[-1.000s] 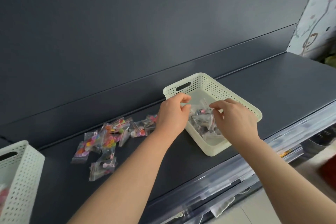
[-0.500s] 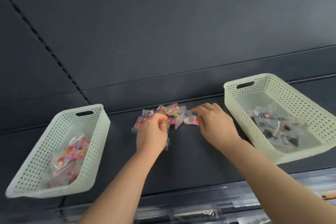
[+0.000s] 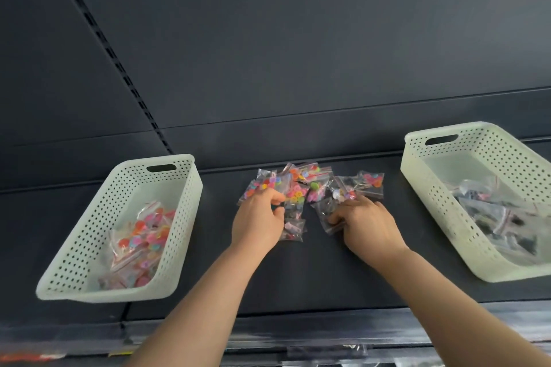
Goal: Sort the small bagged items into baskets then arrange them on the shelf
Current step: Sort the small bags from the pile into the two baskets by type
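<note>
Loose bags: a small heap (image 3: 301,188) lies mid-shelf between two baskets, with colourful and dark packets overlapping.
Left hand: our left hand (image 3: 258,222) curls its fingers onto a colourful bag (image 3: 268,185) at the heap's left edge.
Right hand: our right hand (image 3: 365,222) pinches a clear bag of dark pieces (image 3: 326,211) on the heap's right.
Baskets: the left basket (image 3: 186,211) holds colourful packets and the right basket (image 3: 477,146) holds dark ones.
Shelf: the dark shelf (image 3: 313,277) carries everything.
Risk: we judge the slick, overlapping film could let a lifted bag drag a neighbour into the wrong basket.
Second risk: a thin pinch may slip and drop a packet over the shelf's front edge.
</note>
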`<state>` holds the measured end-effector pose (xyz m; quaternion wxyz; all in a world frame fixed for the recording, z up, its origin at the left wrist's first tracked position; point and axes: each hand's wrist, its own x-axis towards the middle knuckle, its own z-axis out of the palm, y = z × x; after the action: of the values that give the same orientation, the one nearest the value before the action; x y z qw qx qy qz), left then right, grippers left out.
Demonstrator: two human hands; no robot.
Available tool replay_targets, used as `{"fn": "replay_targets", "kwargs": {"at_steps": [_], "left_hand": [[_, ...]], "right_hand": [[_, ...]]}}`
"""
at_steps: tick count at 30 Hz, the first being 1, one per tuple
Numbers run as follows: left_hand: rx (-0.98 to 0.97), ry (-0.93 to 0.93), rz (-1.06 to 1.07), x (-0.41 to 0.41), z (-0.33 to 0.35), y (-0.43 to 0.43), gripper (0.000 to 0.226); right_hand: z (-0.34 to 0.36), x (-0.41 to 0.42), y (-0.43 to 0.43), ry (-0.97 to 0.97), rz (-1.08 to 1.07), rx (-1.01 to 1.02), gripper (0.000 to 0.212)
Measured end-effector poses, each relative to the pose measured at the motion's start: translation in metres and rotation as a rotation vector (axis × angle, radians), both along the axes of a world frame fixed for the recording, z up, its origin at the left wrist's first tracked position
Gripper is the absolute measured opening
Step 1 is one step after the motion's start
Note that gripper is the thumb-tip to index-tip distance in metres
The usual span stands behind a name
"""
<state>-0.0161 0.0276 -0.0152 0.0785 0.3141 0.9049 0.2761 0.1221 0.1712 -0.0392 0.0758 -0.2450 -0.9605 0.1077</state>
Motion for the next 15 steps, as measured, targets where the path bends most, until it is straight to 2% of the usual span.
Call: {"fn": "replay_targets", "kwargs": {"at_steps": [4, 6, 8, 12, 15], "left_hand": [[-0.015, 0.014, 0.018, -0.007, -0.001, -0.005, 0.023], [-0.027, 0.019, 0.022, -0.009, -0.001, -0.008, 0.023], [-0.033, 0.007, 0.026, -0.011, -0.001, -0.011, 0.023], [-0.03, -0.022, -0.002, -0.009, -0.001, -0.013, 0.019], [-0.119, -0.054, -0.047, -0.004, -0.002, -0.013, 0.035]], "right_hand": [[0.005, -0.008, -0.002, 0.208, -0.138, -0.043, 0.022], [0.005, -0.013, -0.004, 0.151, -0.151, -0.059, 0.017], [0.002, -0.016, -0.006, 0.036, -0.153, -0.108, 0.026], [0.0, -0.012, -0.005, 0.045, -0.192, -0.105, 0.015], [-0.001, -0.01, -0.006, 0.051, -0.19, -0.097, 0.014]]}}
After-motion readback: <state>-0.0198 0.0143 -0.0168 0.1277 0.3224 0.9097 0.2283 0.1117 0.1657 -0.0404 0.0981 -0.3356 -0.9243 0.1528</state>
